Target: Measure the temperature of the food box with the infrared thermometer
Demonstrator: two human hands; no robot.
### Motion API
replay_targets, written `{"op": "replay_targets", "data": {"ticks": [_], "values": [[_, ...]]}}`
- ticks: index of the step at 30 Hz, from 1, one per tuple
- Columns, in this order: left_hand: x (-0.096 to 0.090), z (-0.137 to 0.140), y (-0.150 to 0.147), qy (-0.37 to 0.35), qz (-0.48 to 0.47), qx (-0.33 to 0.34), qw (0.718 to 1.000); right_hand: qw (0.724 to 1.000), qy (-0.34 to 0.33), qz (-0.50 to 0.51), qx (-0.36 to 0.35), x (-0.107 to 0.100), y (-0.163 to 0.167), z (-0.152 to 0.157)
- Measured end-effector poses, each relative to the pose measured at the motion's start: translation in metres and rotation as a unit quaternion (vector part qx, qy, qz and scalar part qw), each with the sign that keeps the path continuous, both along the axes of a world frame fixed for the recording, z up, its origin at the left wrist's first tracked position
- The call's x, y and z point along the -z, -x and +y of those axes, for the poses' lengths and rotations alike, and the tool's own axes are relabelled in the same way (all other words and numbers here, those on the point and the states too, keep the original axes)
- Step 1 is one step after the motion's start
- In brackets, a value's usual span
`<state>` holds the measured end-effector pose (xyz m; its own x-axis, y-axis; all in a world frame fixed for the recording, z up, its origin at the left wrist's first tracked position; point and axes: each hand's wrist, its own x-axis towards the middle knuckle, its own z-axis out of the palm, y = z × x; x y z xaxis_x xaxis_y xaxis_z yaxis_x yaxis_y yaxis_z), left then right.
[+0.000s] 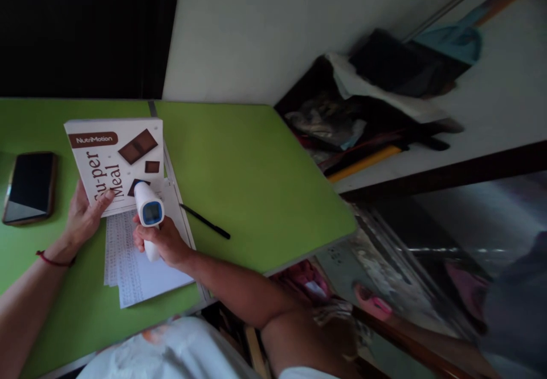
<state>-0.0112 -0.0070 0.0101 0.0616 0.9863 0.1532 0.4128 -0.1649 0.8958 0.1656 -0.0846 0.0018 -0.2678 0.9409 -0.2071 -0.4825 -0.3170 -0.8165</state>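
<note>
My left hand (88, 214) grips the lower left edge of a white box (128, 134) with brown print reading NutriMotion and pictures of chocolate bars. The thumb lies on its front; the other fingers are mostly hidden behind it. My right hand (164, 241) is wrapped round the handle of a white infrared thermometer (148, 199) with a blue-framed screen. Its front end points at the lower right part of the box, close to the surface; whether they touch I cannot tell. Beneath lie printed sheets of paper (149, 276).
A phone (31, 187) lies on the green table (239, 168) to the left. Right of the papers is a black pen (205, 221). Beyond the table's right edge are piled items and a blue dustpan (453, 43). At lower right shows another person's foot (371, 304).
</note>
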Motion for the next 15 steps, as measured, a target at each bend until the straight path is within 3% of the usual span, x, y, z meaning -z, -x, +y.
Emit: {"op": "replay_targets", "data": {"ticks": [15], "values": [[0.015, -0.006, -0.001, 0.005, -0.036, -0.009, 0.999, 1.000, 0.005, 0.000, 0.002, 0.002, -0.003, -0.007]]}}
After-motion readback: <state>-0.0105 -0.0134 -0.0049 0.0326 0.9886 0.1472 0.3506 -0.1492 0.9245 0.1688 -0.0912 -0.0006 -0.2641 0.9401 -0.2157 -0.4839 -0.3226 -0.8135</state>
